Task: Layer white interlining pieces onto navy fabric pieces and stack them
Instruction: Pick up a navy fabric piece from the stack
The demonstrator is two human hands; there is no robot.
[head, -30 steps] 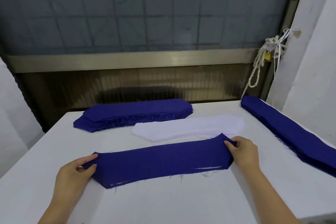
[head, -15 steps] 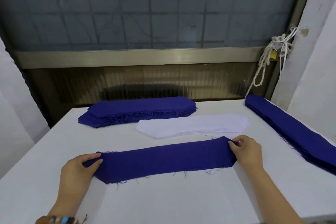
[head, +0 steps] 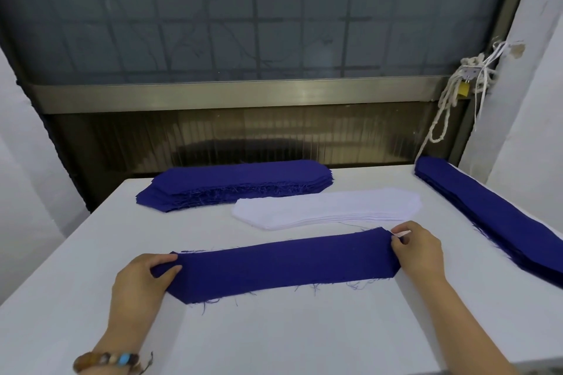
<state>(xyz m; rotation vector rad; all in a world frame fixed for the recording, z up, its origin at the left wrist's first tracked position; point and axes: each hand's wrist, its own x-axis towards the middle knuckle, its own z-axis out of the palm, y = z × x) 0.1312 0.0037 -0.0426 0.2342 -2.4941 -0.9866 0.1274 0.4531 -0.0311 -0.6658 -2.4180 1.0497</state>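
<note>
A long navy fabric piece [head: 283, 265] with frayed edges lies flat on the white table [head: 274, 332] in front of me. My left hand [head: 143, 280] pinches its left end between thumb and fingers. My right hand [head: 419, 250] pinches its right end, where a small white tip shows at the fingertips. Just behind it lies a stack of white interlining pieces [head: 329, 210]. A stack of navy pieces [head: 237, 183] sits at the back left of the table.
Another long navy stack [head: 499, 216] runs along the table's right edge beside a white wall. A dark window with a metal sill [head: 237, 93] stands behind the table. A knotted white cord [head: 454, 94] hangs at the back right.
The navy piece has come down flatter on the table and shifted slightly away from me. Both hands still hold its ends.
</note>
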